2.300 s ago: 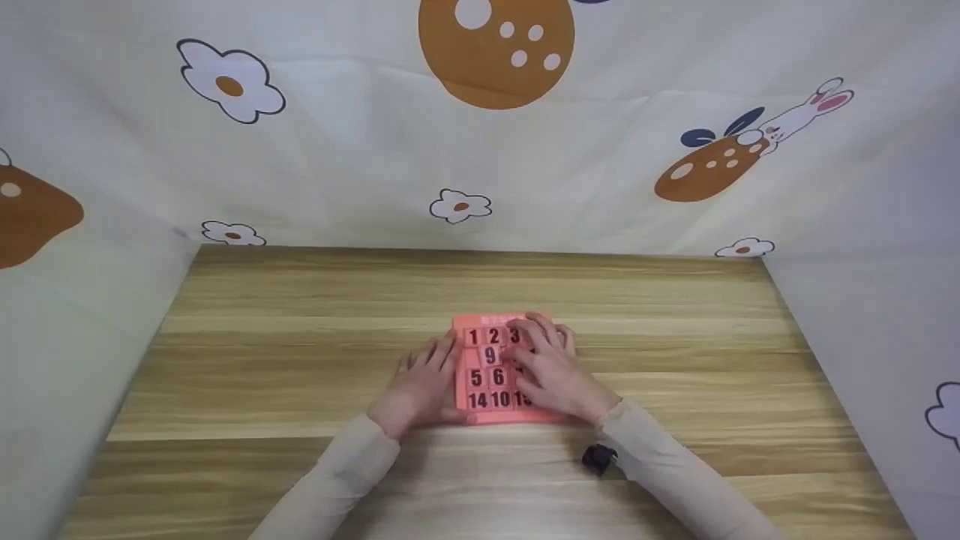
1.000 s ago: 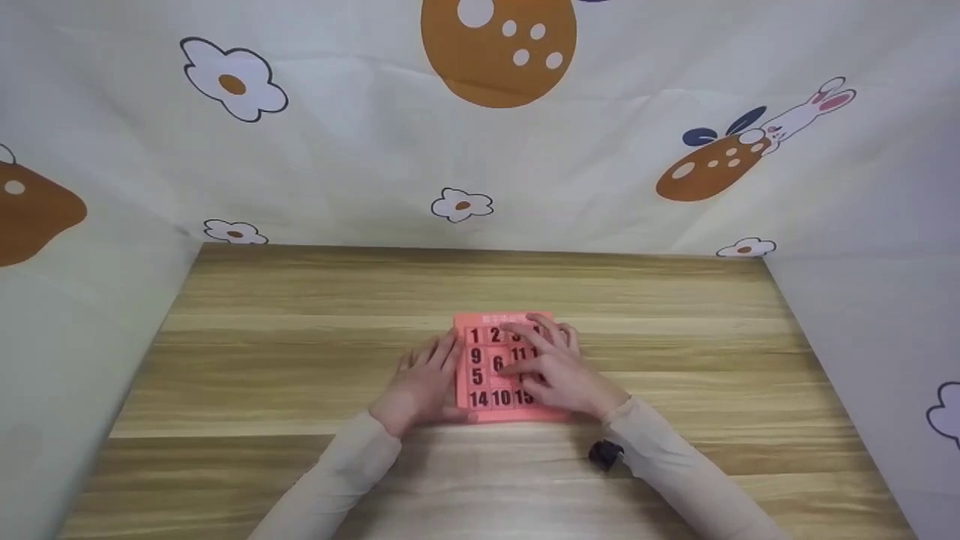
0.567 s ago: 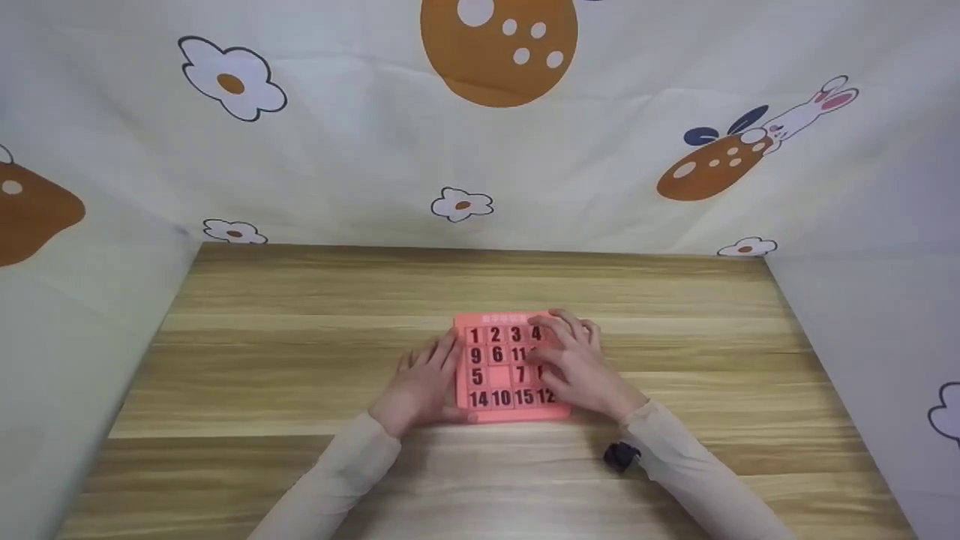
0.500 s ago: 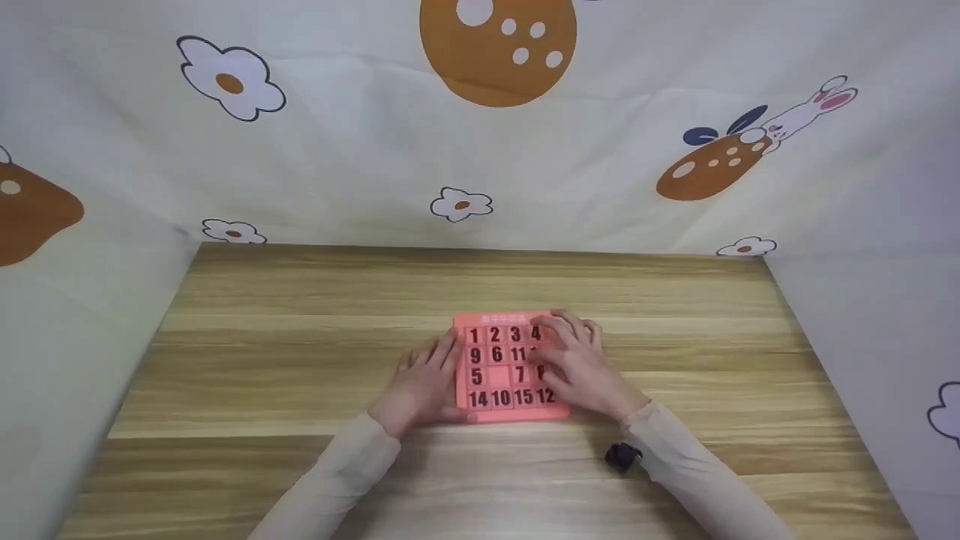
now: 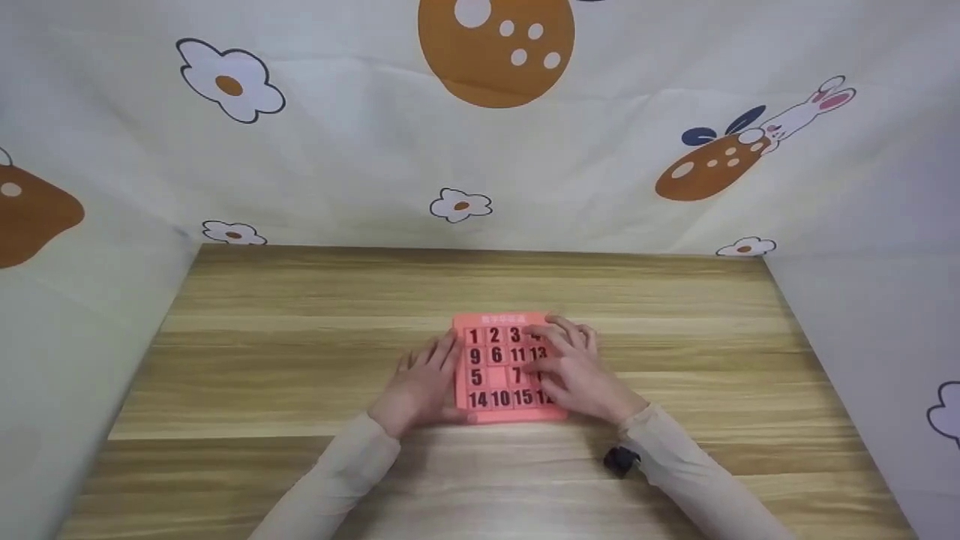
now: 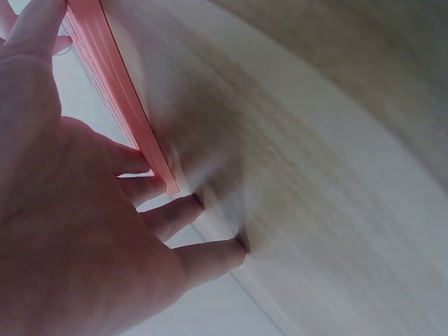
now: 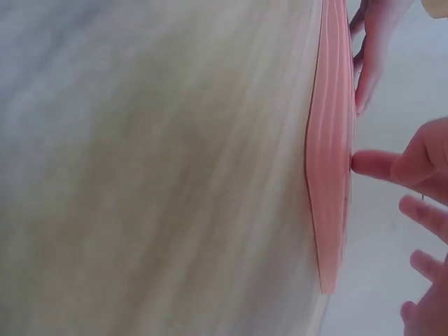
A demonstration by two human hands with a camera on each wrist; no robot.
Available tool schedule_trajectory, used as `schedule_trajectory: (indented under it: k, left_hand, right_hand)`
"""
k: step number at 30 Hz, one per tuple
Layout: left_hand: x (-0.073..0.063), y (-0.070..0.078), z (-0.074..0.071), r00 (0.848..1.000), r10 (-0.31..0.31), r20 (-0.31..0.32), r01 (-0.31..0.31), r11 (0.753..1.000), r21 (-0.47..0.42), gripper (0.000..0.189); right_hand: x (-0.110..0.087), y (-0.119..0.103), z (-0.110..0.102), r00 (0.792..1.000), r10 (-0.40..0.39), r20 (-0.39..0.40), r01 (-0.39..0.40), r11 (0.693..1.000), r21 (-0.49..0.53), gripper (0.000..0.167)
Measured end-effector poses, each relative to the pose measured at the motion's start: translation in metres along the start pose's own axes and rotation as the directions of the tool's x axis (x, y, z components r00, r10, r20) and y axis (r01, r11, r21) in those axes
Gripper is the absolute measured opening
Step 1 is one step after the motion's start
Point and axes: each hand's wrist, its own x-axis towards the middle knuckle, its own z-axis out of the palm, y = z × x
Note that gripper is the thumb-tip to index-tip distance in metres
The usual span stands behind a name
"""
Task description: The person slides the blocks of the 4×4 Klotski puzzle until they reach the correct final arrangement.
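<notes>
Backdrop: pale flower-printed cloth (image 5: pixel 360 142) behind wood-grain tabletop (image 5: pixel 300 322).
Number slide puzzle (image 5: pixel 517 415): pink, flat on tabletop, around its middle; gap (image 5: pixel 498 377) in third row, between tile 5 (image 5: pixel 476 377) and tile 7 (image 5: pixel 516 375).
Left hand (image 5: pixel 421 385): fingers spread, some against puzzle's left edge, some touching tabletop.
Right hand (image 5: pixel 576 377): fingers spread, one tip touching puzzle's face; exact tile unclear.
Technique, judged: brace puzzle from left; press tile lightly, slide straight into gap, no tilting.

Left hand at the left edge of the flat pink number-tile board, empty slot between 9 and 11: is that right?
Not quite: the head view shows the empty slot between the square pink 5 tile and 7 tile; left hand as stated.
</notes>
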Motion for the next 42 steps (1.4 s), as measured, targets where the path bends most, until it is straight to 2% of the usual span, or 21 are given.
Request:
schedule_trajectory:
  k: [3,6,13,18,20,23,26,29,31,34,37,40,42]
  left_hand:
    - [-0.001,0.000,0.001,1.000,-0.006,-0.005,0.006,1.000,-0.013,0.114]
    - [-0.001,0.001,0.002,1.000,-0.011,-0.008,0.011,1.000,-0.014,0.114]
    - [-0.001,0.001,0.003,1.000,-0.018,-0.005,0.017,1.000,-0.010,0.115]
    - [-0.001,0.000,0.002,1.000,-0.020,0.001,0.020,1.000,-0.013,0.116]
    - [-0.001,0.000,0.001,1.000,-0.016,0.001,0.016,1.000,-0.009,0.116]
    - [-0.002,0.000,0.001,1.000,-0.004,-0.004,0.004,1.000,0.001,0.115]
    - [-0.002,0.000,0.002,1.000,0.005,-0.011,-0.004,1.000,0.010,0.115]
    - [-0.002,0.001,0.002,1.000,0.009,-0.008,-0.009,1.000,0.008,0.115]
    - [-0.002,0.001,0.001,1.000,0.009,-0.001,-0.009,1.000,0.008,0.114]
    - [-0.002,0.001,0.001,1.000,0.004,0.004,-0.004,1.000,0.003,0.114]
    - [-0.001,0.001,0.001,1.000,-0.005,0.005,0.005,1.000,0.000,0.114]
    - [-0.001,0.001,0.000,1.000,-0.009,0.007,0.009,1.000,-0.001,0.114]
    - [-0.001,0.002,0.000,1.000,-0.009,0.009,0.009,1.000,0.001,0.114]
  right_hand:
    - [0.001,-0.003,0.001,0.997,-0.027,0.070,0.025,0.999,0.023,0.035]
    - [0.001,-0.005,0.003,0.994,-0.034,0.103,0.029,0.998,0.048,0.041]
    - [0.000,-0.002,0.003,0.997,0.059,0.049,-0.059,0.998,0.018,0.043]
    - [-0.001,-0.002,0.000,1.000,0.000,0.027,-0.002,0.998,0.069,0.022]
    - [0.002,-0.005,-0.001,1.000,-0.004,0.012,0.003,0.997,0.081,0.019]
    - [0.008,-0.010,0.000,1.000,0.023,0.020,-0.024,0.997,0.078,0.027]
    - [0.015,-0.013,0.003,0.997,0.043,0.065,-0.046,0.998,0.043,0.037]
    - [0.019,-0.013,0.007,0.994,0.043,0.098,-0.044,0.999,0.011,0.038]
    - [0.019,-0.012,0.008,0.996,0.050,0.068,-0.050,0.999,-0.005,0.031]
    - [0.019,-0.011,0.008,0.998,0.060,-0.021,-0.060,0.998,-0.029,0.019]
    - [0.020,-0.011,0.008,0.996,0.062,-0.066,-0.065,0.997,-0.043,0.017]
    - [0.023,-0.014,0.010,0.998,0.058,-0.027,-0.059,0.998,-0.030,0.026]
    - [0.024,-0.016,0.011,0.998,0.056,0.027,-0.055,0.998,-0.038,0.034]
